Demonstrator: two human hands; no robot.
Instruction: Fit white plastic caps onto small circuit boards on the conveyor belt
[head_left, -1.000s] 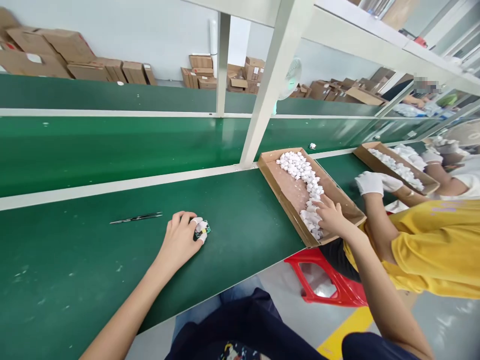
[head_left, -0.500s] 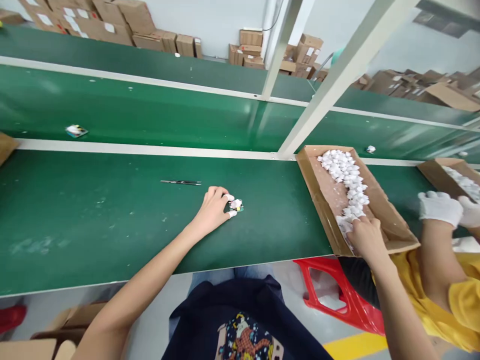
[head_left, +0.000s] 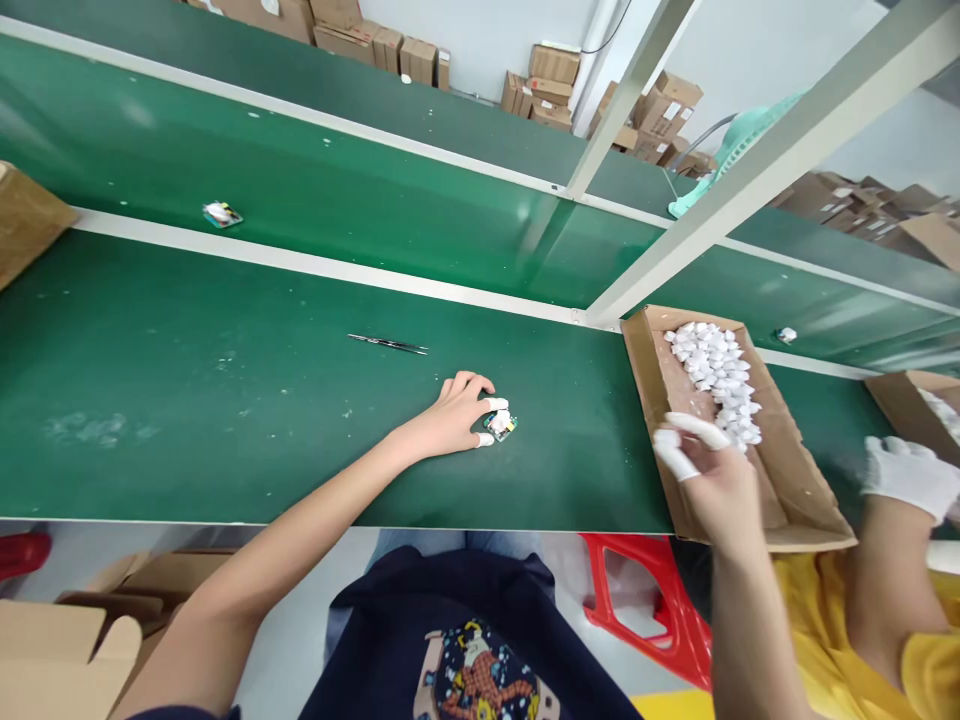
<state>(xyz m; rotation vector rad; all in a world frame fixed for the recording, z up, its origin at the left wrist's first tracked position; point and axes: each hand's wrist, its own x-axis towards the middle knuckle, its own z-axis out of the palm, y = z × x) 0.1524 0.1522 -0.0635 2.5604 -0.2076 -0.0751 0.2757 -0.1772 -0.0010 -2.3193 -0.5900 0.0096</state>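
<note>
My left hand rests on the green table, white-capped fingertips pinched on a small green circuit board with a white part. My right hand hangs lifted at the near left edge of an open cardboard tray that holds several small white parts. Its capped thumb and forefinger lie close together and point left; the other fingers curl in, and whatever is between them is hidden.
Black tweezers lie beyond my left hand. A small board and a white part sit on the conveyor belt behind. A co-worker's white-gloved hand is at the right; a red stool stands below.
My right hand has come up out of the cardboard tray and back toward me. My left hand stays pinched on the small board. The view has swung left.
</note>
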